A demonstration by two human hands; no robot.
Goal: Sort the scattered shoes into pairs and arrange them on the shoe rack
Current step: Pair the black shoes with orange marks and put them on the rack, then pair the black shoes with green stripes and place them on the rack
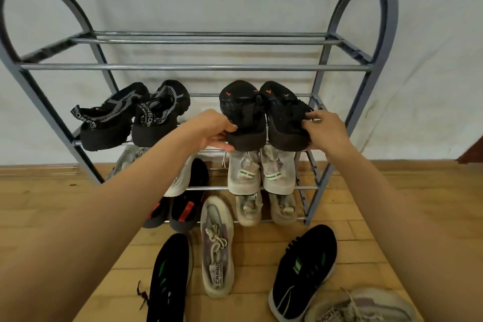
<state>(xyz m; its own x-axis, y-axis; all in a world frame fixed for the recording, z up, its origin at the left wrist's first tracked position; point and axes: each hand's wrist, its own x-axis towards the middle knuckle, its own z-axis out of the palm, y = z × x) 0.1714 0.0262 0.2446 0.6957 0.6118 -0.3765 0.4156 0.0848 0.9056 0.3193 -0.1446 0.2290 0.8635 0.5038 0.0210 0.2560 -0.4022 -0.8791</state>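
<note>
A grey metal shoe rack stands against the wall. On its second tier, right side, sit two black shoes with red marks. My left hand grips the heel of the left black shoe. My right hand grips the heel of the right black shoe. A black-and-grey pair sits on the same tier at the left. Lower tiers hold a pale grey pair, another pale pair and a black pair with red stripes.
On the wooden floor in front lie a black shoe with green stripes, a second one, a grey-lilac sneaker and another at the bottom right. The rack's top tier holds nothing.
</note>
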